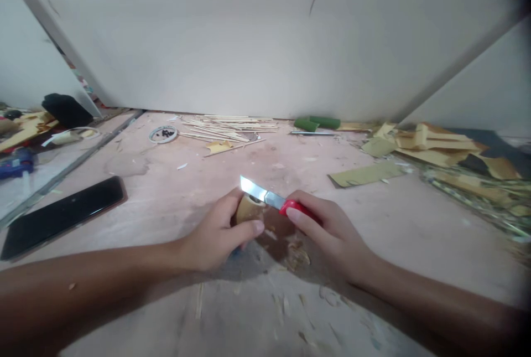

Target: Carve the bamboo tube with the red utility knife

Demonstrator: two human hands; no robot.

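Note:
My left hand (222,229) is closed around a short tan hollow piece that looks like bamboo (248,210), its round opening facing up. Part of the piece is hidden by my fingers and thumb. In my right hand (327,229) is a utility knife (276,202) with a red handle, gripped with the thumb along it. The shiny blade points up and left and lies across the rim of the hollow piece; whether it touches cannot be made out. Below my hands, curled shavings (297,257) are scattered over the pinkish work surface (166,207).
A black phone (66,216) lies at left. Thin wooden sticks (228,127), a white lid with dark bits (162,134) and green pieces (317,123) lie along the pale upright panel (249,36). Sandpaper (367,173) and crumpled paper (435,144) are at right. A blue tool (16,163) stands far left.

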